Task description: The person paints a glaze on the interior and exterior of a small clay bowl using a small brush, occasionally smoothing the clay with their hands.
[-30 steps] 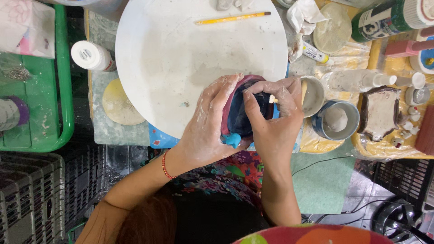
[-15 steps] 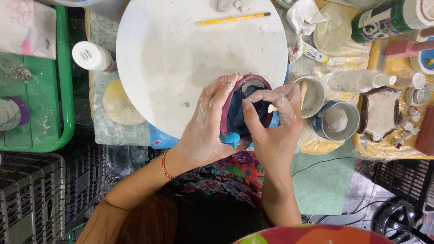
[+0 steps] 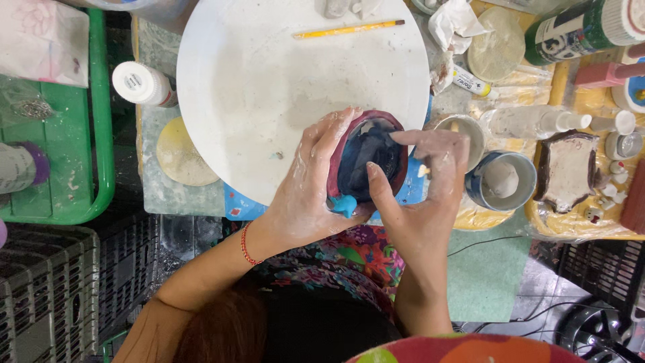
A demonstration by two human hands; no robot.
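Observation:
A small clay bowl [image 3: 366, 158] with a dark red rim and a dark blue inside is held over the near edge of a round white board [image 3: 269, 87]. My left hand [image 3: 306, 191] wraps around its left side and grips it. My right hand [image 3: 423, 195] holds the right side, with the thumb on the inner wall and the index finger along the far rim. A light blue lump [image 3: 345, 204] sticks out at the bowl's near edge. Both hands are dusted with pale clay.
A yellow pencil [image 3: 349, 29] lies across the board's far side. A white bottle [image 3: 142, 84] and a green tray [image 3: 64, 141] stand to the left. To the right are two small cups [image 3: 500, 180], a dark clay dish [image 3: 568, 168], and a green bottle [image 3: 581, 27].
My right hand has opened out from over the bowl, baring more of the blue inside; its thumb now rests on the inner wall. My left hand keeps its hold.

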